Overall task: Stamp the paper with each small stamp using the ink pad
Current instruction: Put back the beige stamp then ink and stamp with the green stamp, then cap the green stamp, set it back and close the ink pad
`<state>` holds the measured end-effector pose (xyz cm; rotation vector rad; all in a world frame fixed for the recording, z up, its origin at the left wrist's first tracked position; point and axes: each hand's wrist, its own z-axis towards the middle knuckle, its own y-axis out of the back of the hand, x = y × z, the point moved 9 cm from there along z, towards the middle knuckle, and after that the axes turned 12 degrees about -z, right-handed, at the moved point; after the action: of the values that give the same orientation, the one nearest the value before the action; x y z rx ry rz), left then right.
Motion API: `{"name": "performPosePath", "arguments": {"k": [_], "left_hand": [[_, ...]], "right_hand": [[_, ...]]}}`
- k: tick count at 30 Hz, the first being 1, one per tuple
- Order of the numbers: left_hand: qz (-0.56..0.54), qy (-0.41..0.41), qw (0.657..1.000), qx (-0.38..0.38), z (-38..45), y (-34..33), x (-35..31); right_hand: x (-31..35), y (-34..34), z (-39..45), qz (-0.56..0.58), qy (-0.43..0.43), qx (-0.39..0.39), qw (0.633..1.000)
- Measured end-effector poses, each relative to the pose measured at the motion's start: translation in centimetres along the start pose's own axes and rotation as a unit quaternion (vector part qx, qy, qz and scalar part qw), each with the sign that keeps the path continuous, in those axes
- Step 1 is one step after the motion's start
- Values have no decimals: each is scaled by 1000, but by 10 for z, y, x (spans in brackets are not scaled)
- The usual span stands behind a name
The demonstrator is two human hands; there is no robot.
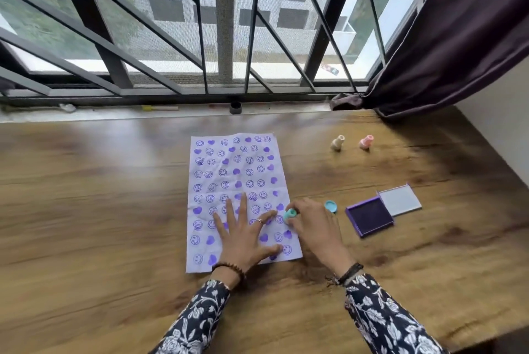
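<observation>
purple smileys, hearts cover creased paper [229,170]; left hand [243,235] flat, grip wide; right hand [313,225] grip holding teal stamp [289,215].

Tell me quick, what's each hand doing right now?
Left hand: open, fingers spread flat, pressing down on the paper.
Right hand: closed around the teal stamp at the paper's right edge.
</observation>
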<state>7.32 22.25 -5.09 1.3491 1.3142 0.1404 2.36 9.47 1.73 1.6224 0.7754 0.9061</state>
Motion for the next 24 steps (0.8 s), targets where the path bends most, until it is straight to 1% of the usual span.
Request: {"name": "performPosePath", "arguments": {"k": [1,2,3,5,6,8,11,13,15,17,21,23,24], "left_hand": [[-2,1,1000,4,0,1,0],[-4,4,1000,10,0,1,-1],[-7,7,1000,17,0,1,-2],[-7,20,999,29,-2,3,-3],[-5,26,999,31,-2,5,-4],[-13,23,1000,14,-2,12,-13],[-28,-25,998,-52,5,27,-45],[-31,-72,995,-63,17,27,-81],[-31,-122,991,-46,30,17,-120],[7,-154,988,-22,43,2,-148],[98,-143,985,19,61,-26,-161],[104,-142,984,5,64,-29,-162],[88,-145,985,-10,64,-28,-162]], "right_hand": [[-9,0,1,59,-25,16,998],[-18,-2,1,140,-59,34,988],[-28,-5,-1,237,-95,47,966],[-48,-11,-9,422,-168,48,890],[-57,-12,-13,490,-196,43,848],[-76,-11,-23,576,-232,40,783],[-103,-5,-34,658,-252,40,708],[-118,-1,-37,697,-262,30,667],[-131,2,-37,716,-272,17,643],[-141,6,-36,720,-276,8,637],[-155,5,-33,733,-262,5,628],[-161,4,-31,738,-244,-1,629],[-163,5,-30,732,-232,-5,640]]}}
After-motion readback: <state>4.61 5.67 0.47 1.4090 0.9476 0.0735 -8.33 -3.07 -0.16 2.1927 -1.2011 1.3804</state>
